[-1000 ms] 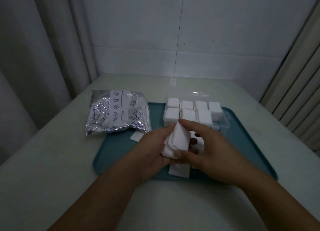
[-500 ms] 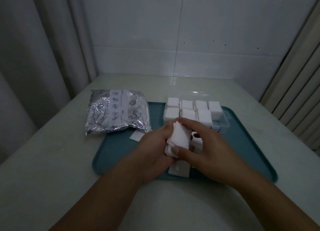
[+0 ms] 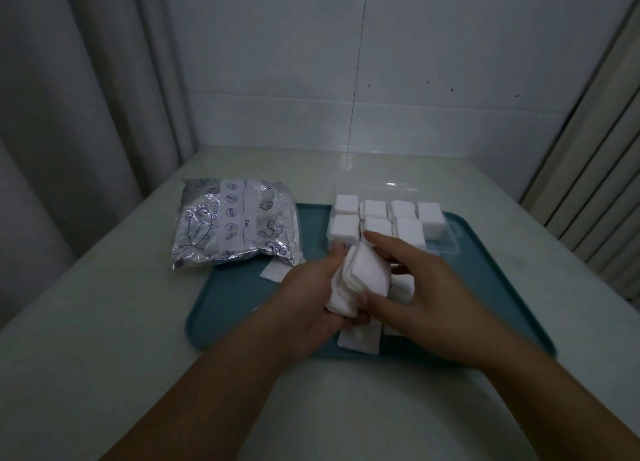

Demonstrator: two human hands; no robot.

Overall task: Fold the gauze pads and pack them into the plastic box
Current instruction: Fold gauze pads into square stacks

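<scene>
Dim rm, low light. White tiled wall (image 3: 415,62) at 12 w/ vertical seam. Pale curtain (image 3: 69,114) at 9–10. Ribbed beige panel (image 3: 595,190) at 2–3. Glossy white table (image 3: 104,322) fills 6.

Pale tabletop (image 3: 104,339) bearing a teal tray (image 3: 242,298) and, overlapping its left edge, a silver foil pouch (image 3: 235,225).
</scene>
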